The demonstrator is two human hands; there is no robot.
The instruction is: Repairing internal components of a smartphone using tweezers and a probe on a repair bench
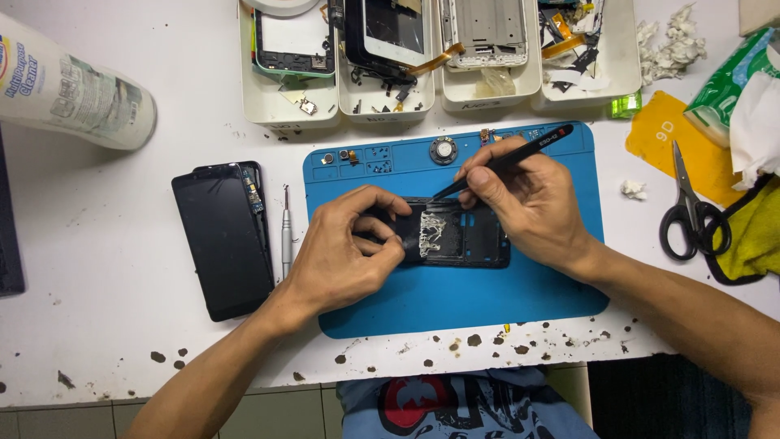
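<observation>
1. The left hand point(345, 252) covers the left end of a black phone frame point(459, 236), so that end cannot be seen; its fingers point(382, 244) are curled, pinching the frame's edge.
2. The right hand point(532, 203) hides the frame's right end. Its fingers are clenched around black tweezers point(508, 160), whose tip meets the frame's upper edge.
3. The frame lies flat in the middle of a blue repair mat point(455, 297) on the white tabletop point(97, 228). Whitish residue shows in its centre; what it is made of is unclear.
4. Four white trays point(288, 110) stand in a row beyond the mat, cut off by the top edge. They hold phone frames, a white screen panel, orange flex cables and small loose parts too small to tell apart.
5. Left of the mat lie a thin screwdriver point(286, 232) and a black phone point(223, 240) with its screen down-facing or dark.
6. Scissors point(691, 211) rest to the right, near a yellow cloth point(756, 236) cut off by the frame's edge.
</observation>
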